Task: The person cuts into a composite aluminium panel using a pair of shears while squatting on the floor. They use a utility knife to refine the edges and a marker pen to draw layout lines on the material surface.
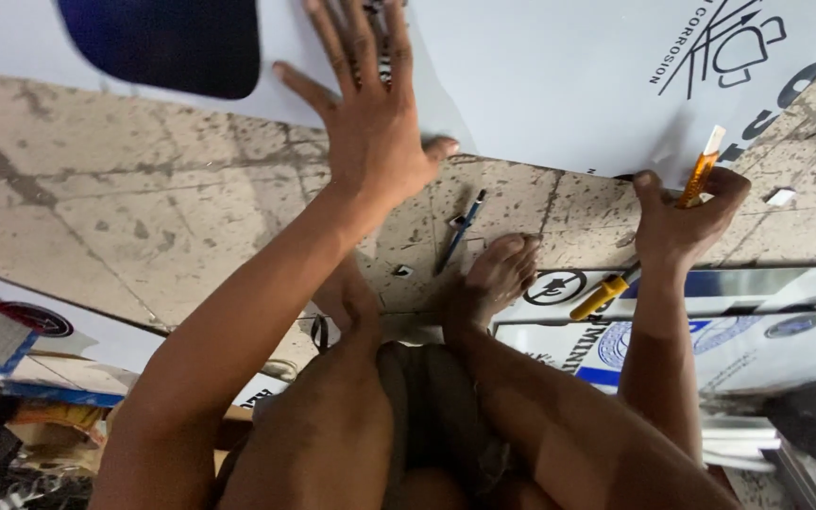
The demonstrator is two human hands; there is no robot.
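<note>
At the bottom of the frame the person's bare knees and a bare foot (493, 279) rested on the stained, cracked concrete floor (144, 217). Just beside the foot, at lower right, a yellow-handled tool (600, 297) lay on printed white sign sheets (710, 331); its tip could not be made out. A dark blue pen (462, 229) lay on the floor in the centre, slanting from lower left to upper right, between the foot and the left hand.

At right of centre the right hand (682, 217) was closed in a fist around an orange-and-white snap-blade utility knife (701, 170). The knife's long axis ran steeply, almost upright in the frame and tilted slightly right, its pale end pointing to the upper right, over the near edge of a large white printed sheet (540, 85) that filled the top of the frame. Only the upper part of the knife showed above the fingers.

Farther up, in the top centre, the left hand (370, 123) lay flat and palm down, fingers spread wide, pressing on that white sheet at its edge, the thumb out to the right. A dark blue rounded patch (167, 42) was printed at the upper left of the sheet. A small white scrap (781, 197) lay on the floor at far right.
</note>
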